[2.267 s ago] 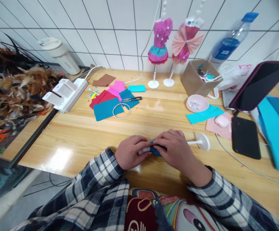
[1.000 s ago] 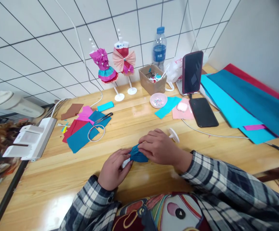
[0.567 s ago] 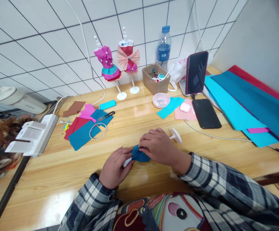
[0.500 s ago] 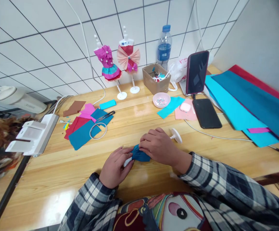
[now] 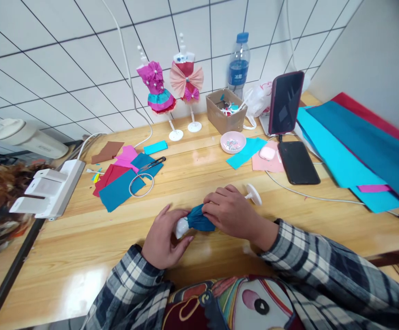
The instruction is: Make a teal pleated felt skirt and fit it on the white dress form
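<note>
A white miniature dress form (image 5: 182,227) lies on its side in front of me, its round base (image 5: 254,195) out to the right. Dark teal fabric (image 5: 201,218) is gathered around its body. My left hand (image 5: 165,236) curls around the white upper end, with the thumb below and the fingers above, more loosely than before. My right hand (image 5: 232,213) is closed, its fingertips pinching the teal fabric over the form. The palm side of that hand and the stand's pole beneath it are hidden.
Two dressed miniature forms (image 5: 156,87) stand by the wall. Fabric pieces (image 5: 119,190), thread snips (image 5: 153,164) and a white ring (image 5: 141,185) lie left. A bead bowl (image 5: 233,142), cardboard box (image 5: 227,114), bottle (image 5: 239,66), phones (image 5: 299,162) and fabric sheets (image 5: 351,151) are beyond and right.
My left fingers and thumb have spread apart, showing more of the white form. My right hand keeps its pinch on the teal fabric. The view has shifted slightly.
</note>
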The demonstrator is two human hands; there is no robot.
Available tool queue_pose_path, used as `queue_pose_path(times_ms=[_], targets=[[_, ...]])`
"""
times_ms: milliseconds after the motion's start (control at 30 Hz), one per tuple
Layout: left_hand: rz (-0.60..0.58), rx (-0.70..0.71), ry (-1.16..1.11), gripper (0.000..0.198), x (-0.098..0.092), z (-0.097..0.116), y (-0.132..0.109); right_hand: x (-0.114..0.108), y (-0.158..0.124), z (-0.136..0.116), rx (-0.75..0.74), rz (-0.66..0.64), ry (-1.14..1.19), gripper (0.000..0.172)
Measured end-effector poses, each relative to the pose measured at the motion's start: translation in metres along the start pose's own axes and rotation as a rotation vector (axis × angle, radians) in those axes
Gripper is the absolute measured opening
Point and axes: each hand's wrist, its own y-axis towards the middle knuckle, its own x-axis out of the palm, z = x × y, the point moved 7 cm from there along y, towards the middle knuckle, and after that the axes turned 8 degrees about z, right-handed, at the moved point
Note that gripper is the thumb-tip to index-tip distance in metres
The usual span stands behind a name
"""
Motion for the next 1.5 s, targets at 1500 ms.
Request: queue_pose_path(times_ms=[1500], targets=[[0.016,0.122,0.152,0.025,-0.01,0.006,0.007,-0.012,-0.018,0.011,-0.153,0.086,-0.018,0.013]])
